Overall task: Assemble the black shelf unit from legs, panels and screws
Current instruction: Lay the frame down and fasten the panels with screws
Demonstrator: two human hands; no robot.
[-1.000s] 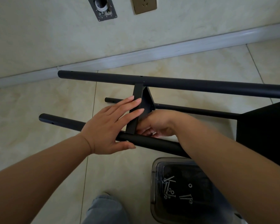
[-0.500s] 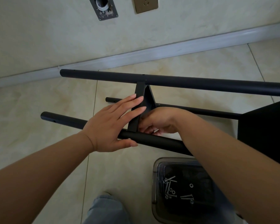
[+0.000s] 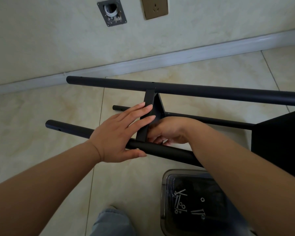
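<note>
At the centre of the frame we see our left hand (image 3: pixel 119 133) laid flat, its straight fingers (image 3: pixel 143 110) pressing the narrow black panel (image 3: pixel 149 106) that spans the near leg (image 3: pixel 160 149) and the far leg (image 3: pixel 194 90). Our right hand (image 3: pixel 170 132) curls in behind that panel, just above the near leg; what it holds is hidden. At lower right a clear box (image 3: pixel 165 181) on the floor (image 3: pixel 41 116) holds loose screws (image 3: pixel 180 201).

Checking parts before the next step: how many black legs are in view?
3. One leg lies nearest the wall, a thinner-looking one is behind the hands, and one is under the left hand. A fourth may be hidden.
</note>
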